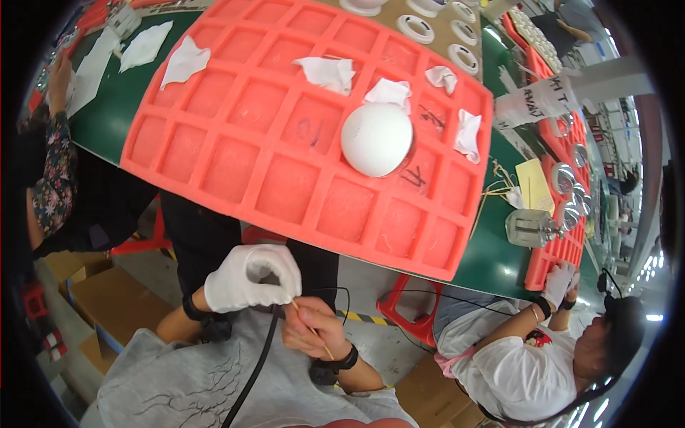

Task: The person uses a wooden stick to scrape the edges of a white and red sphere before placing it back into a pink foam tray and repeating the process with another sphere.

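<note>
My left hand [253,278], in a white glove, pinches the upper end of a thin wooden stick [327,349], thumb and finger meeting at its tip. Bare, my right hand [315,329] closes round the same stick lower down. Whether anything is wrapped on the tip is too small to tell. Both hands are low in front of my body, short of the table's near edge. Beyond them a pink foam tray [246,205] with square pockets lies on the table. A smooth white dome [376,139] rests on the tray, right of its middle.
Crumpled white tissues [327,74] lie on the tray. On the green table [492,250] to the right stand a glass bottle [529,227], thin sticks [499,182] and a yellow paper [534,185]. One co-worker [535,349] sits at right, another person's arm [57,157] shows at left.
</note>
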The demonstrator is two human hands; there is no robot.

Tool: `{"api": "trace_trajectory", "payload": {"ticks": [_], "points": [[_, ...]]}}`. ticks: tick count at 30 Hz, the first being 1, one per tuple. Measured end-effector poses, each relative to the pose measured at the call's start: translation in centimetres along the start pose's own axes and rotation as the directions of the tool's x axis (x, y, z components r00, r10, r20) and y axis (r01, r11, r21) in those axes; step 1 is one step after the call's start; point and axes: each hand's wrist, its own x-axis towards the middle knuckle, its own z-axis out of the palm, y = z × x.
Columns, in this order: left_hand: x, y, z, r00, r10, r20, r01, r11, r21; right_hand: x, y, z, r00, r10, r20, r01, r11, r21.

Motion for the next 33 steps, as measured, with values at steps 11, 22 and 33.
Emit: {"api": "trace_trajectory", "payload": {"ticks": [11, 22, 33], "points": [[-0.8, 1.9, -0.4, 0.935, 0.326, 0.138, -0.318, 0.601, 0.733, -0.2, -1.4, 1.3, 0.768, -0.541, 0.342, 0.083, -0.446, -0.891], [-0.3, 1.8, 0.7, 0.78, 0.528, 0.335, -0.478, 0.158, 0.864, -0.5, -2.0, 2.9, 0.702, -0.604, 0.377, 0.016, -0.516, -0.857], [-1.1, 2.0, -0.1, 0.994, 0.098, 0.044, -0.106, 0.827, 0.553, -1.4, -3.2, 2.1, 0.81, -0.423, 0.405, 0.044, -0.645, -0.763]]}}
